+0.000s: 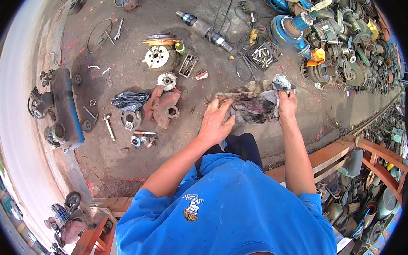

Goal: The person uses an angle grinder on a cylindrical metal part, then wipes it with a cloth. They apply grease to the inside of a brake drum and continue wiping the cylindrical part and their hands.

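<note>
concrete yard floor (136, 164) takes most of the view, stained, red paint flecks; blue compressor tank (67, 108) on wheels lies far left; heap of motors and pump housings (348, 39) piled top right, orange-red metal rack (355, 151) below it with more scrap parts

mid-size bits on the floor: long steel shaft (204, 30) top centre, round flanged pump part (160, 56) with orange rim, red cast housing (164, 106), black plastic bag (129, 100) just left of it, tray of sockets (262, 56), hammer (108, 126), loose spanners (118, 29) upper left

person in blue shirt, both forearms coming up from below

dirty rag (254, 106), grey with dark pinkish grime, held out in front of the body between both hands, above the floor just right of the red housing

left hand (216, 122): fingers spread, flat on the left part of the rag, palm down

right hand (286, 104): closed round the rag's right edge, a bunched wad of cloth sticking up out of the fist

can't tell if anything is wrapped inside the rag
</note>
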Tool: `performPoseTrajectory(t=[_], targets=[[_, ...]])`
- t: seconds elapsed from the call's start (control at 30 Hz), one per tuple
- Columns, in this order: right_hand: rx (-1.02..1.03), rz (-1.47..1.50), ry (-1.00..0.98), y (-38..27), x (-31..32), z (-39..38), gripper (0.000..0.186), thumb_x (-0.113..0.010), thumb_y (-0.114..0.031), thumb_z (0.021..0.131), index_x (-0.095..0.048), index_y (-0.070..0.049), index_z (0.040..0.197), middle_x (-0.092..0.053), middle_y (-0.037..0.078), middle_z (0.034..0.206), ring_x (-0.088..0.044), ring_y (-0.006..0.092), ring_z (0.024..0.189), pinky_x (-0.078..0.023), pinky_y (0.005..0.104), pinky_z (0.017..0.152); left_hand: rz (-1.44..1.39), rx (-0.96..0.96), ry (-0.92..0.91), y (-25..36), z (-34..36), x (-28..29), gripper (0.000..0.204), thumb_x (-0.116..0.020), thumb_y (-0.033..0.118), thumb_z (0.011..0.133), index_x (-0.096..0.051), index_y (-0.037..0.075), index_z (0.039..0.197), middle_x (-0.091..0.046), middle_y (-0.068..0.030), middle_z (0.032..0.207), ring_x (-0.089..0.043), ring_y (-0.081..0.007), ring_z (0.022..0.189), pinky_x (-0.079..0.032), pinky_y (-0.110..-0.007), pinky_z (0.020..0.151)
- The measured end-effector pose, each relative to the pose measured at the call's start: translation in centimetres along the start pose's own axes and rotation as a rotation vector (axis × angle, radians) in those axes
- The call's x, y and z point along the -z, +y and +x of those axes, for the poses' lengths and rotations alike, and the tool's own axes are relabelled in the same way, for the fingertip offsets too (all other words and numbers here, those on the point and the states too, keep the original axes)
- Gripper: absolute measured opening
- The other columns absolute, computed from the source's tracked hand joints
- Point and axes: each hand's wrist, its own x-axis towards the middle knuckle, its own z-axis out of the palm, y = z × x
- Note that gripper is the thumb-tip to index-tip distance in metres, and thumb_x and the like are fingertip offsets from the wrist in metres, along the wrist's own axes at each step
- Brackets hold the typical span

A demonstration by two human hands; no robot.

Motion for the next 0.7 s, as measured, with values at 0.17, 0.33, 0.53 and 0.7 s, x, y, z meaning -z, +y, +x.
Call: performPoseTrajectory(t=[0.17, 0.33, 0.53, 0.7], targets=[[0.143, -0.279, 0.093, -1.2, 3.6, 6.2, 0.031, -0.063, -0.015, 0.089, -0.066, 0.003, 0.113, -0.07, 0.007, 0.094, -0.06, 0.0152, 0.083, -0.049, 0.032, 0.079, -0.035, 0.367, -0.008, -6.2, 3.0, 4.6, 0.059, -0.066, 0.024, 0.088, -0.052, 0.002, 0.141, -0.054, -0.0208, 0.136, -0.053, -0.0366, 0.127, -0.043, -0.041, 0.105], [0.164, -0.617, 0.027, -0.7, 0.2, 12.8, 0.038, -0.063, -0.02, 0.087, -0.064, 0.003, 0.118, -0.071, 0.021, 0.1, -0.067, 0.033, 0.092, -0.05, 0.0418, 0.087, 0.111, 0.558, 0.155, -17.4, 4.9, 8.3, 0.065, -0.068, 0.03, 0.085, -0.051, 0.004, 0.142, -0.056, -0.0239, 0.125, -0.056, -0.0388, 0.118, -0.045, -0.044, 0.101], [0.141, -1.003, -0.154, 8.5, -3.5, 25.2, 0.042, -0.061, -0.021, 0.086, -0.061, 0.003, 0.121, -0.067, 0.032, 0.109, -0.063, 0.0487, 0.108, -0.048, 0.0505, 0.093, 0.106, 1.063, 0.319, -30.4, -1.2, 14.0, 0.061, -0.069, 0.029, 0.085, -0.055, 0.003, 0.138, -0.063, -0.0261, 0.126, -0.062, -0.042, 0.115, -0.049, -0.046, 0.097], [0.112, -1.194, -0.363, 9.0, -11.6, 31.6, 0.041, -0.059, -0.022, 0.088, -0.057, 0.003, 0.121, -0.066, 0.033, 0.111, -0.062, 0.0482, 0.109, -0.048, 0.0522, 0.093, -0.007, 1.344, 0.682, -33.7, -11.4, 15.1, 0.061, -0.069, 0.018, 0.085, -0.053, -0.003, 0.14, -0.071, -0.0237, 0.107, -0.069, -0.0318, 0.102, -0.053, -0.039, 0.087]])
